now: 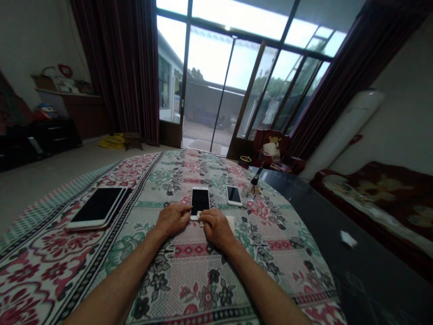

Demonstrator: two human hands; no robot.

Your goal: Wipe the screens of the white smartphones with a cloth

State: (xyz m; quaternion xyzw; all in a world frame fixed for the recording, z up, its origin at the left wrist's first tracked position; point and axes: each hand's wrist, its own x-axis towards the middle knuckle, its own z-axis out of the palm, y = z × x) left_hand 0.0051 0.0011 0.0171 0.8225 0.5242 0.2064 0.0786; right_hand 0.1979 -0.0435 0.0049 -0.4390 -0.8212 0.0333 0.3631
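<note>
A white smartphone point(200, 198) with a dark screen lies flat on the patterned tablecloth in front of me. My left hand point(174, 219) rests at its left edge, with fingers curled and pressed against the side. Over the phone's lower right part is my right hand point(216, 226), its fingers closed on a small white wipe point(199, 214) that touches the screen. Whether the wipe is cloth or paper I cannot tell. Some pale, folded material point(231, 221) shows beside the right hand, partly covered by it.
A smaller white phone point(234, 195) lies to the right, near a clear glass container point(250, 191) with a black-handled brush-like item point(256, 177). On the left are stacked white tablets point(96, 207). Beyond the table point(203, 271) stand a chair point(270, 144) and glass doors point(216, 90).
</note>
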